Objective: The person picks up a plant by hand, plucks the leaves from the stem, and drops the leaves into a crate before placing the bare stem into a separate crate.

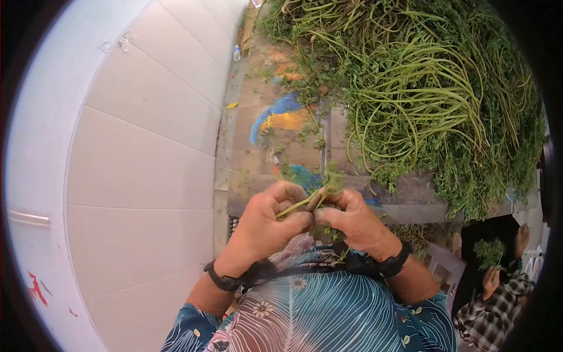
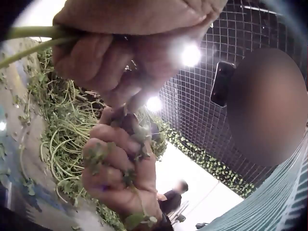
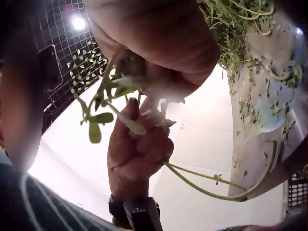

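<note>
Both hands meet in front of the chest, at the near edge of the table. My left hand (image 1: 264, 218) grips long pale-green stems (image 1: 298, 205); in the right wrist view they bend out in a loop below that hand (image 3: 137, 156). My right hand (image 1: 358, 222) pinches the leafy part of the same greens, fingertips right against the left hand's. Small oval leaves (image 3: 95, 132) hang below the right hand (image 3: 154, 43) in its wrist view. In the left wrist view, leafy sprigs (image 2: 96, 154) overlap the right hand's curled fingers (image 2: 108, 175).
A big heap of long-stemmed greens (image 1: 428, 100) covers the table's right and far side. Loose leaf bits lie on the paint-marked tabletop (image 1: 246, 170). A small bottle (image 1: 236, 53) stands by the pale panelled wall (image 1: 146, 170). At right, another person (image 1: 495, 305) holds greens (image 1: 488, 253).
</note>
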`<state>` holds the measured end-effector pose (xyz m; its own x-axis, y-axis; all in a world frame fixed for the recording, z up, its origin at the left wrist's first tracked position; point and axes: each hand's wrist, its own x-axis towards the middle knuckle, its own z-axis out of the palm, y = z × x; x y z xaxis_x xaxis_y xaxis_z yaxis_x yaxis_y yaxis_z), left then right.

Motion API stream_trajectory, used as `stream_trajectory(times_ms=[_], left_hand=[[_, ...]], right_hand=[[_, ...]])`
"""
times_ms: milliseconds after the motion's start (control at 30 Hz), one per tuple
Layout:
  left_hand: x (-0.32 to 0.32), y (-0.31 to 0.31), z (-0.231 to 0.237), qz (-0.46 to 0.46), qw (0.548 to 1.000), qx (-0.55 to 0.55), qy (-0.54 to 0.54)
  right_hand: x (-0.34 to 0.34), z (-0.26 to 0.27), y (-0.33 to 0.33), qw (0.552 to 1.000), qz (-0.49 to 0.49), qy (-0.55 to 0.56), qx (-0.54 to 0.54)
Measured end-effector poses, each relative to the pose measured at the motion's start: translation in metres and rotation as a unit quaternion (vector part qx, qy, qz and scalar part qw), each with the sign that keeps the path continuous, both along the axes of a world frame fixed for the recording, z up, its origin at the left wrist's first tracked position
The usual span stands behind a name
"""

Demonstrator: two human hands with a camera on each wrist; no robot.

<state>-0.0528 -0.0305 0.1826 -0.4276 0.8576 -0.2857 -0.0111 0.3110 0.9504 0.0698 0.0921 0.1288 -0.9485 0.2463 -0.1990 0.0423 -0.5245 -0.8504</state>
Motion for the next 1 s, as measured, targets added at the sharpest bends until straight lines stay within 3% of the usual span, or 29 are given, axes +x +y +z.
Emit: stream_trajectory(times_ms=[167, 367, 433, 600, 700, 833, 933, 1000], left_hand=[[0.002, 0.0, 0.007, -0.051, 0.994, -0.09, 0.048], [0.002, -0.001, 0.004, -0.075, 0.985, -0.103, 0.119], [0.002, -0.001, 0.006, -0.068, 0.986, -0.093, 0.122], [-0.002, 0.0, 0.016, -0.049, 0.987, -0.099, 0.116], [-0.001, 0.006, 0.02, -0.07, 0.985, -0.099, 0.123], [-0.003, 0.005, 0.02, -0.098, 0.977, -0.082, 0.17], [-0.001, 0.005, 0.02, -0.087, 0.977, -0.081, 0.175], [0.0, 0.005, 0.022, -0.06, 0.984, -0.057, 0.159]], right_hand=[[0.008, 0.003, 0.009, 0.997, -0.024, -0.023, -0.067], [0.012, 0.009, 0.022, 0.978, 0.053, -0.076, 0.189], [0.014, -0.008, 0.025, 0.963, -0.047, -0.042, 0.263], [0.031, 0.031, 0.042, 0.91, -0.166, -0.027, 0.379], [0.019, 0.036, 0.031, 0.812, -0.06, 0.116, 0.569], [0.011, 0.032, 0.03, 0.747, -0.003, 0.081, 0.66], [0.008, 0.019, 0.024, 0.782, -0.068, 0.114, 0.609], [0.007, 0.019, 0.032, 0.86, -0.161, 0.019, 0.484]])
